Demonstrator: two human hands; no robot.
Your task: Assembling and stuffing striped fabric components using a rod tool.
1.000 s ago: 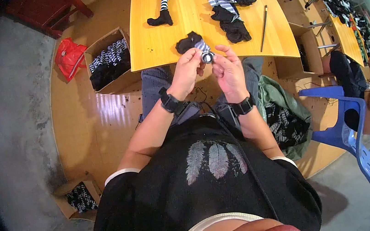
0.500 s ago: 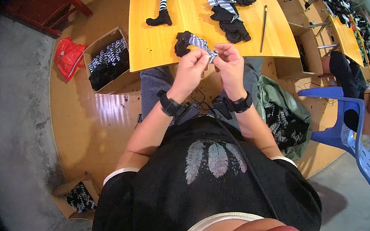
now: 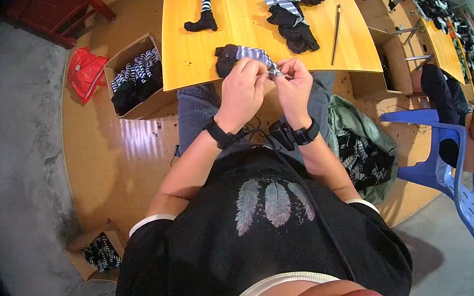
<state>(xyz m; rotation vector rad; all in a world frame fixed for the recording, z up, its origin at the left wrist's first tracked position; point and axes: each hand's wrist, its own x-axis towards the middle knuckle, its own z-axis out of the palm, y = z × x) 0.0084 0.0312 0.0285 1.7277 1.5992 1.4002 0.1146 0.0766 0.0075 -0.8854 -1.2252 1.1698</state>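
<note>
From where I stand, a striped sock [image 3: 250, 53] slants across the counter [image 3: 244, 11] at upper middle of the frame, black foot [image 3: 227, 61] up-left; left hand [image 3: 241, 93] and right hand [image 3: 294, 90] narrowly pinch its lower-right end.

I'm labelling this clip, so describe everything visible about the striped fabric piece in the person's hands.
The striped fabric piece looks soft, with a bunched black end and a grey-and-white striped part. The black end lies on the yellowish table, near its front edge; the striped part slants toward the person, its tip pinched by the left hand and right hand, whose fingers partly hide it.
</note>
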